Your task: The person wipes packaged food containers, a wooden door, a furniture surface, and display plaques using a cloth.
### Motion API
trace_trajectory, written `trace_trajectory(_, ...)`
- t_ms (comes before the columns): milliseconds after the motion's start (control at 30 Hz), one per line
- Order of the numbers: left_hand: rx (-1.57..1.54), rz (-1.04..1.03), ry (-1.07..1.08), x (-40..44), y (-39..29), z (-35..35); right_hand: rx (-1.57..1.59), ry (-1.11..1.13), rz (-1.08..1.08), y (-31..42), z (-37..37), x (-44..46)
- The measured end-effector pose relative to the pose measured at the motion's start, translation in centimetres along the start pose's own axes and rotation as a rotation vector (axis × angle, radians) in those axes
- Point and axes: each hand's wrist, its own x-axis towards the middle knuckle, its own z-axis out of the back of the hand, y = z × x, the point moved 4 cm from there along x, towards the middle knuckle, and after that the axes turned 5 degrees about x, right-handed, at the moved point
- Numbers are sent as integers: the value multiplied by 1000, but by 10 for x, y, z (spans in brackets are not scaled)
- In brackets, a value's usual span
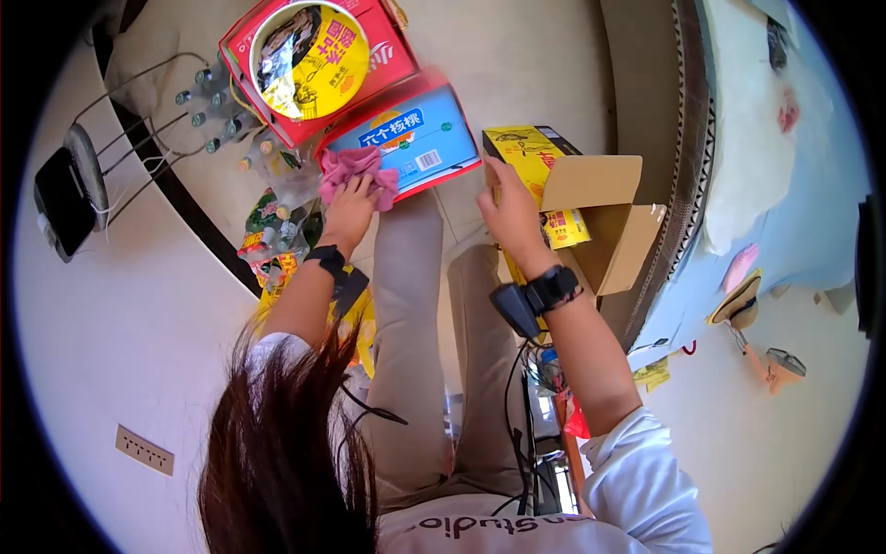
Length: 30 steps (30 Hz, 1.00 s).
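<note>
My left hand (353, 210) presses a crumpled pink cloth (355, 175) against the near left corner of a blue and red carton (429, 134). My right hand (506, 208) is by the carton's near right corner, its fingers bent; whether it touches the carton or holds anything is hard to tell. Just right of that hand stands a yellow box (526, 152) with an open brown cardboard flap (591, 183). Behind the blue carton, a round yellow tub (318, 60) rests on a red box (392, 46).
Several glass bottles (217, 111) stand left of the boxes beside a wire rack (138, 129) bearing a dark phone (66, 203). Yellow and green packets (277, 231) lie below the bottles. A bed edge with blue cloth (692, 268) runs along the right. Cables hang by my legs.
</note>
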Motion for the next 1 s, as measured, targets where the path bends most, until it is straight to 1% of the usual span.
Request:
trace_trajectory(33,14,27,24,-2,1,0,32,-110,74,7,9,-8)
trace_trajectory(133,5,57,57,6,1,9,178,-409,32,16,55,-44)
trace_trajectory(200,-366,154,39,19,2,16,290,-583,-52,-5,79,-73)
trace_trajectory(233,-358,137,53,28,-2,18,273,-684,-107,-19,88,-88)
trace_trajectory(267,-425,144,-150,40,-5,30,275,-697,-125,-32,94,-102)
trace_trajectory(300,-491,150,-355,50,-9,44,257,-710,-231,-50,100,-117)
trace_trajectory(333,-486,134,-346,62,-18,52,240,-721,-335,-66,104,-132)
trace_trajectory(367,-555,158,-365,74,-28,63,245,-731,-349,-79,108,-148)
trace_trajectory(400,-624,184,-386,84,-37,67,199,-640,-435,-94,108,-161)
trace_trajectory(433,-620,171,-380,96,-48,67,153,-548,-519,-105,105,-171)
trace_trajectory(467,-582,149,-344,107,-59,65,157,-557,-528,-112,103,-180)
trace_trajectory(533,-547,119,-304,117,-84,60,145,-473,-509,-123,98,-193)
trace_trajectory(600,-327,130,-390,119,-102,54,207,-455,-491,-124,91,-196)
trace_trajectory(633,-243,118,-344,119,-106,49,269,-430,-464,-123,85,-194)
trace_trajectory(667,-239,110,-344,116,-105,48,231,-380,-342,-118,79,-190)
trace_trajectory(700,-167,98,-304,112,-103,46,192,-330,-222,-112,72,-185)
trace_trajectory(767,-49,46,-243,100,-94,41,56,-216,-212,-96,63,-177)
trace_trajectory(800,21,13,-183,93,-89,37,62,-225,-215,-88,60,-172)
trace_trajectory(867,109,-64,-102,73,-76,28,58,-134,-256,-80,52,-163)
trace_trajectory(900,127,-108,-78,60,-66,22,66,-143,-257,-79,49,-161)
trace_trajectory(967,183,-72,22,38,-42,12,112,-178,-298,-80,43,-160)
trace_trajectory(1000,199,-81,26,27,-34,14,128,-186,-302,-80,41,-161)
